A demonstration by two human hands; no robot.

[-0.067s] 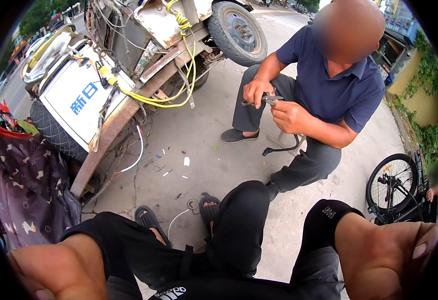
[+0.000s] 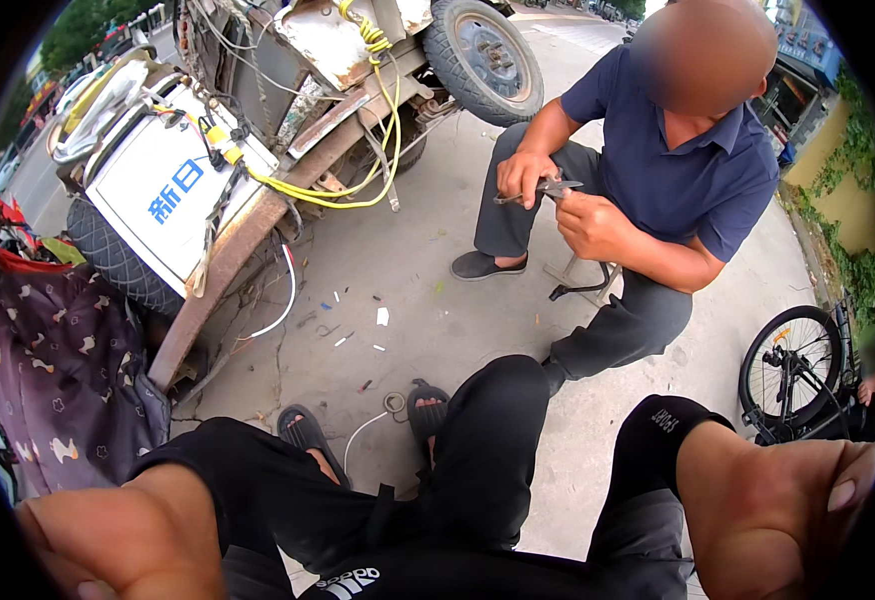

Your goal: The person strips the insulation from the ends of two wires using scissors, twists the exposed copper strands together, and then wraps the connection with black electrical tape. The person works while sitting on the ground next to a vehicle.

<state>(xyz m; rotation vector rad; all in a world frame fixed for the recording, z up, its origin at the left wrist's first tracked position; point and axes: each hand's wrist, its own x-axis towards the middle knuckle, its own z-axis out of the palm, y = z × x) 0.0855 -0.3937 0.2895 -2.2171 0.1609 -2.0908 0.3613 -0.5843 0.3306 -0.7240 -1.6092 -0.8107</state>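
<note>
My left hand is at the lower left, its fingers curled and partly cut off by the picture's edge. My right hand is at the lower right, also curled, with a thumbnail showing. What either hand holds, if anything, is hidden. Both are near my black-clad legs. In front of me a co-worker in a dark blue polo holds metal pliers or cutters in both hands. My sandalled feet rest on the pavement beside a thin white cable.
A rusty white vehicle frame with yellow cables and tyres stands at left, beside a patterned cloth. A black bicycle is at right, a person's hand near it. Small scraps lie on the concrete.
The scene has shifted slightly rightward in the view. My hands look much the same, and the co-worker still holds the tool.
</note>
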